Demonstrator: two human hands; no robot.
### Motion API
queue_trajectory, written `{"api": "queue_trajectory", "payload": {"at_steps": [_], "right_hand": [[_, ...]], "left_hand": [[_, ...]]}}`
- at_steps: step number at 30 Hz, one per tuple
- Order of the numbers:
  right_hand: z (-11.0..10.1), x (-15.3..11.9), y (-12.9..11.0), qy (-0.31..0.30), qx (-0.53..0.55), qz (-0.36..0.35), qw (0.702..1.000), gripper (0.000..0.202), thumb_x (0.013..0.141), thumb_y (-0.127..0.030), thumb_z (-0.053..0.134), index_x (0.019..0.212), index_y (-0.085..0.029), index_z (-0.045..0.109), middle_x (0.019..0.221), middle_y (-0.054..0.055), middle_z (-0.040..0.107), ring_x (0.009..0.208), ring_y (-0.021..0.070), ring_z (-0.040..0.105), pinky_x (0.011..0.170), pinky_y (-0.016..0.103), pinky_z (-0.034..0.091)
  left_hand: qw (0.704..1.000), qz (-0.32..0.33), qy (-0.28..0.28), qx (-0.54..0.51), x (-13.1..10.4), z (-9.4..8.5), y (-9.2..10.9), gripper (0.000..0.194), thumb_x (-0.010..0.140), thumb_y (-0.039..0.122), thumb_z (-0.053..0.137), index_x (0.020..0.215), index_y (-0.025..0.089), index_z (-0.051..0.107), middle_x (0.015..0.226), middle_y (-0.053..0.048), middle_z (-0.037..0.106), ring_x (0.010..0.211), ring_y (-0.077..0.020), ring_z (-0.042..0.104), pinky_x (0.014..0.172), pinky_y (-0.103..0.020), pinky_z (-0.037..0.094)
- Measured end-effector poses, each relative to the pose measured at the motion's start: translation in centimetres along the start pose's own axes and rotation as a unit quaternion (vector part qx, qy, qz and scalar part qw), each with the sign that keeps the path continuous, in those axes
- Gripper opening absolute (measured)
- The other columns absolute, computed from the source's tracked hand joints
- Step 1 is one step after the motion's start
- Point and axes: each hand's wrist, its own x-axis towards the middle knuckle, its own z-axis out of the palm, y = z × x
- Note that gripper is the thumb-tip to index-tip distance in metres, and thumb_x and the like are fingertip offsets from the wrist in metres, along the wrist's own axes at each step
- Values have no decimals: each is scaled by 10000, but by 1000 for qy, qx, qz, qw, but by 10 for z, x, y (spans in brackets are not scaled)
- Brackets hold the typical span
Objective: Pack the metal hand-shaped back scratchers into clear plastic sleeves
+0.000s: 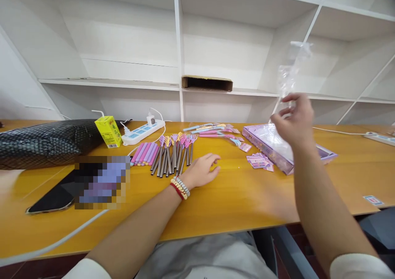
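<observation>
My right hand point(294, 120) is raised above the table at the right, its fingers closed in a pinch on a clear plastic bag point(290, 71). The bag stands up from the fingertips and is slightly blurred. Low over the tabletop, my left hand point(202, 170) has its fingers loosely stretched and holds nothing. Just left of it lie several metal back scratchers point(174, 153) with claw heads in purple, yellow and pink. Pink and purple handles point(144, 153) lie in a row beside them. Behind, several bagged back scratchers point(212, 129) lie in a pile.
A purple box point(268, 149) lies under my right hand, with small printed cards point(259, 161) beside it. At left are a yellow drink carton point(108, 131), a power strip point(143, 132), a black wrapped package point(52, 141) and a phone point(55, 192). White shelving point(180, 52) stands behind.
</observation>
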Motion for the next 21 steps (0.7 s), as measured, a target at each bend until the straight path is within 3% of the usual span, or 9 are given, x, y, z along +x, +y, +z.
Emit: {"api": "queue_trajectory", "payload": {"at_steps": [2,4,7,9,10,15,19,21], "right_hand": [[-14,21,24,4,-52,2,999,428,700,-165,517,1110,-181,394,925,69,539,686,123,508,683,300,379],[-15,38,55,-62,-126,16,990,424,699,-215,565,1099,-164,434,845,71,544,708,144,486,674,308,354],[4,44,111,-234,-216,4,948,383,713,-271,592,1063,-151,498,1033,160,512,727,149,472,667,320,338],[22,34,146,-362,-236,38,901,335,709,-232,608,1025,-154,532,1041,172,510,715,154,479,687,327,344],[30,25,161,-390,-234,48,889,287,681,-181,630,958,-151,563,991,165,530,712,159,490,693,323,350],[54,-18,200,-436,-227,92,866,93,668,-141,665,735,-163,604,754,116,581,692,193,555,651,317,378],[60,-24,202,-441,-226,93,864,123,651,-218,712,613,-149,617,724,118,620,691,206,601,636,318,405],[62,-16,195,-397,-245,79,881,179,614,-262,741,575,-137,619,711,130,633,708,245,612,653,361,419]], "left_hand": [[1000,8,-20,-2,0,1,0,256,835,263,460,1062,193,553,949,-59,606,845,-164,577,800,-303,460],[1000,3,-6,-1,1,2,-3,247,840,256,449,1050,186,559,933,-54,611,828,-158,575,794,-294,459],[1000,-5,9,2,3,2,-6,236,835,246,451,1033,182,562,918,-46,615,819,-155,573,792,-289,457],[1000,-9,5,4,2,2,-7,237,828,239,457,1031,184,565,912,-41,618,822,-156,574,788,-285,458],[1000,-11,1,5,2,2,-7,239,825,236,458,1033,186,566,911,-39,620,825,-157,576,785,-283,459],[999,-19,-24,16,1,3,-5,232,820,242,460,1017,200,575,910,-36,628,822,-162,583,762,-280,462],[999,-21,-43,23,1,3,-5,226,824,257,457,1000,193,584,939,-44,633,826,-164,588,762,-281,460],[998,-26,-56,27,1,3,-4,220,823,267,461,985,191,590,954,-47,634,843,-165,591,761,-277,457]]}}
